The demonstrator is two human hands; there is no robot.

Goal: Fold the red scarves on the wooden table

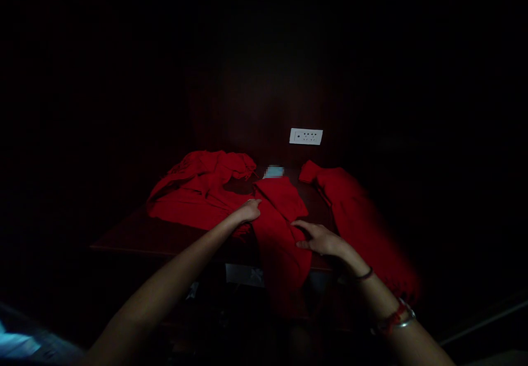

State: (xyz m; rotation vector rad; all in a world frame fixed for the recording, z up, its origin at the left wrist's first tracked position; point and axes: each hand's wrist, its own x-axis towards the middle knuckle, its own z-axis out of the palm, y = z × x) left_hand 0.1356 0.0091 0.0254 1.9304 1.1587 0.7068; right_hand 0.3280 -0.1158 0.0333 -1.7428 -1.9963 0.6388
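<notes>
A long red scarf [277, 239], partly folded over at its far end, lies on the dark table and droops over the front edge. My left hand [250, 210] is closed at the scarf's left edge, seemingly pinching the cloth, though its fingertips are hard to make out. Along the right side of the same scarf, my right hand [324, 239] rests with forefinger and thumb stretched apart, touching the fabric. To the left lies a crumpled, fringed red scarf [185, 195]. Another red fringed scarf [358, 212] spreads to the right, beyond my right hand.
The dark wooden table [136, 234] stands against a dark wall bearing a white socket panel [306, 136]. A small pale blue item [274, 171], blurred out, sits behind the middle scarf. White pieces [245, 274] show below the table's front edge. Deep shadow hides the surroundings.
</notes>
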